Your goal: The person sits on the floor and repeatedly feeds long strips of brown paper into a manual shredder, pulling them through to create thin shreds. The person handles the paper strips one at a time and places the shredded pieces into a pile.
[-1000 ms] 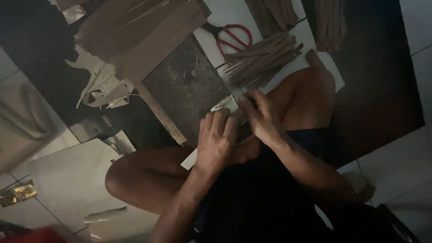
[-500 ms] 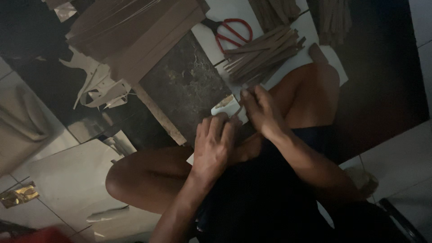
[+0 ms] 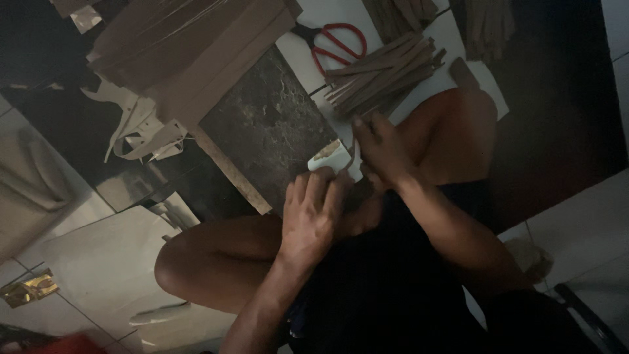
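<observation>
Dim tiled floor (image 3: 576, 216), person seated on it, knees bent, camera looking down at the lap. Dark stone slab (image 3: 268, 131) lies ahead of the knees; stacked brown cardboard sheets (image 3: 190, 46) overlap its far edge.

Step in hand, as a judgement: working a small white piece (image 3: 329, 156) with a thin brown strip (image 3: 354, 149) at its edge, likely fitting or pressing the strip onto it. Piece sits at the near corner of the slab, just above the lap, between both hands.

Left hand (image 3: 314, 216): palm down, fingers curled forward over the near side of the white piece, pinning it. Half closed, in contact with the piece; a full grasp can't be confirmed in this light.

Right hand (image 3: 383, 151): wrist bent, fingers bunched and pointing at the piece from the right, apparently pinching the strip. Fingertips too dark to tell for sure.

Next move calls for a steady hold with the left hand while the right makes a fine fingertip adjustment; strip is thin and could buckle.

Nearby: bundle of brown strips (image 3: 383, 72) on a white sheet (image 3: 485, 85) beyond the right knee, red-handled scissors (image 3: 334, 42) just behind it. Pale paper offcuts (image 3: 144, 131) left of the slab, a scrap of gold foil (image 3: 29, 288) on the tiles at far left.
</observation>
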